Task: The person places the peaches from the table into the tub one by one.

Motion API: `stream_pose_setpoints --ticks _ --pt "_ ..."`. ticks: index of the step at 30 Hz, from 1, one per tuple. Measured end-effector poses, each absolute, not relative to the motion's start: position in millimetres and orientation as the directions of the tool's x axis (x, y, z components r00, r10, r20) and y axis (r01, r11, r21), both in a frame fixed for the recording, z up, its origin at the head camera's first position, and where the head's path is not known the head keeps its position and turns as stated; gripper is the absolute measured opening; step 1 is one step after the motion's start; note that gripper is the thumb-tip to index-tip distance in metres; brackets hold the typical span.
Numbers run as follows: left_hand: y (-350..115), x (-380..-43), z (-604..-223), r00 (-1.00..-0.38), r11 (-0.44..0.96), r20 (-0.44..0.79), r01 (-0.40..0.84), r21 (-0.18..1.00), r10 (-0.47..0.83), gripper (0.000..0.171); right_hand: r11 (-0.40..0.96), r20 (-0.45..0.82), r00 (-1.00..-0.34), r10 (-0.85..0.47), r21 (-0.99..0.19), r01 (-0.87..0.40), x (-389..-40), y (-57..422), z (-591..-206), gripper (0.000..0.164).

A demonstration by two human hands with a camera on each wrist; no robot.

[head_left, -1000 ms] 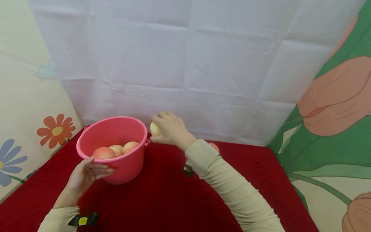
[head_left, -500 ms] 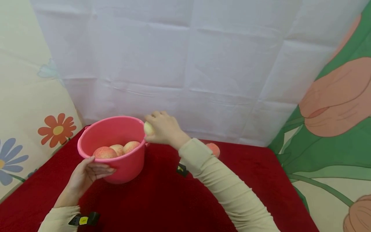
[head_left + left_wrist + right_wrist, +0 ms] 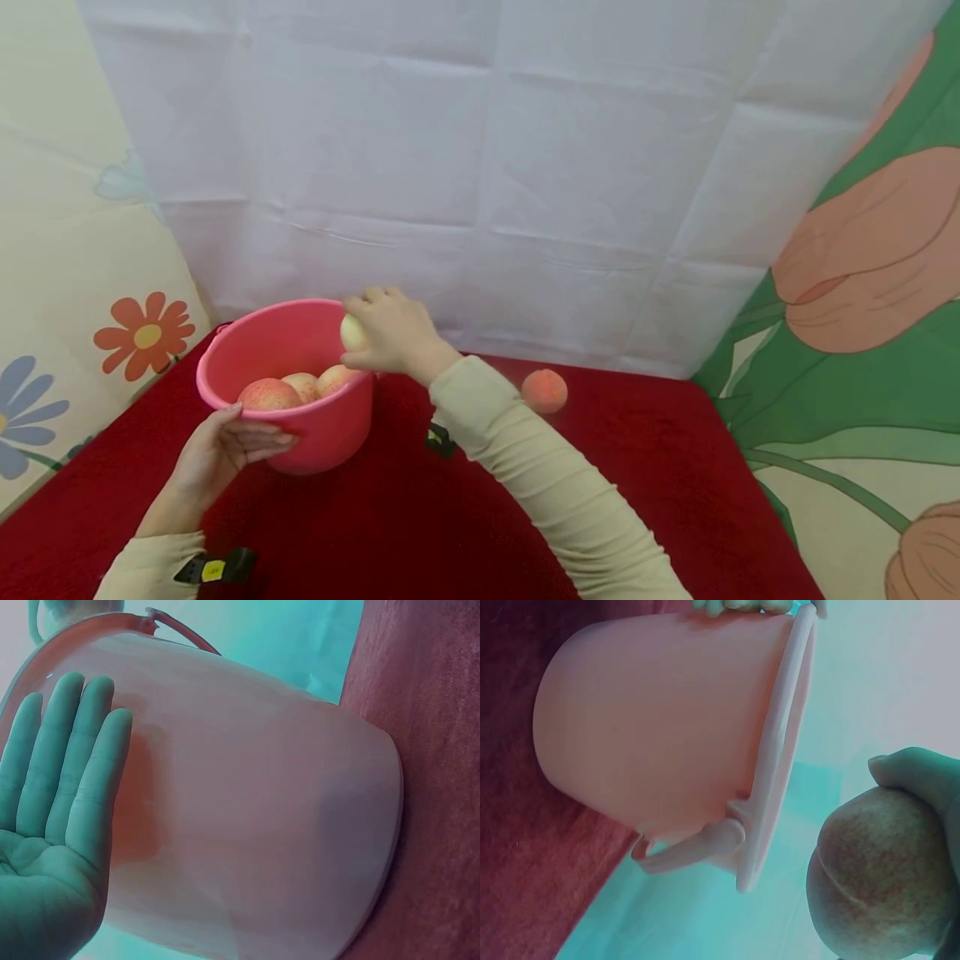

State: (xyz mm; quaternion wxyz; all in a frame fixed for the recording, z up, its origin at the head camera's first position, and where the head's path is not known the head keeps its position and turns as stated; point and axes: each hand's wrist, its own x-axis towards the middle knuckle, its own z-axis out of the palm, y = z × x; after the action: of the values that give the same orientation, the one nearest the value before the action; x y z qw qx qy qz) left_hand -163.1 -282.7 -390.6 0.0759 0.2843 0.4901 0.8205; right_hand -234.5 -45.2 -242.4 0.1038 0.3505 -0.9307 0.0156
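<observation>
My left hand (image 3: 217, 454) holds the near rim of a pink plastic bucket (image 3: 330, 437), thumb over the edge. In the left wrist view its straight fingers (image 3: 97, 772) lie along the outer wall. Three peaches show inside, a redder one (image 3: 270, 395) nearest the left thumb. A pale yellow peach (image 3: 352, 333) is gripped in my right hand (image 3: 397, 335), over the bucket's right rim. The right wrist view shows this peach (image 3: 885, 877) with a crease and a speckled reddish side, apart from the bucket rim (image 3: 780, 742).
An orange-pink peach (image 3: 544, 392) lies on the red cloth-covered table (image 3: 637, 483), beyond the right sleeve. The bucket's handle (image 3: 690, 851) hangs down its side. A white cloth (image 3: 480, 167) hangs behind the table, with flower-patterned cloth (image 3: 847, 250) at both sides.
My right hand has moved left with the peach, from beside the bucket to over its right rim. The peach on the table has come into full view. My left hand stays on the rim.
</observation>
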Motion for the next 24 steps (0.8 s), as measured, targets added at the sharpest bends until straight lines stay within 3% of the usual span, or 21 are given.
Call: stream_pose_setpoints --ticks 11,24 --pt "-283 -162 -390 -0.823 -0.508 0.392 0.150 0.848 0.411 0.069 0.774 0.172 -0.759 -0.628 0.032 -0.633 -233 -66 -248 0.061" --pt "-283 -161 -391 -0.826 -0.500 0.393 0.161 0.851 0.404 0.068 0.753 0.165 -0.738 -0.654 0.051 -0.656 -229 -80 -254 0.060"
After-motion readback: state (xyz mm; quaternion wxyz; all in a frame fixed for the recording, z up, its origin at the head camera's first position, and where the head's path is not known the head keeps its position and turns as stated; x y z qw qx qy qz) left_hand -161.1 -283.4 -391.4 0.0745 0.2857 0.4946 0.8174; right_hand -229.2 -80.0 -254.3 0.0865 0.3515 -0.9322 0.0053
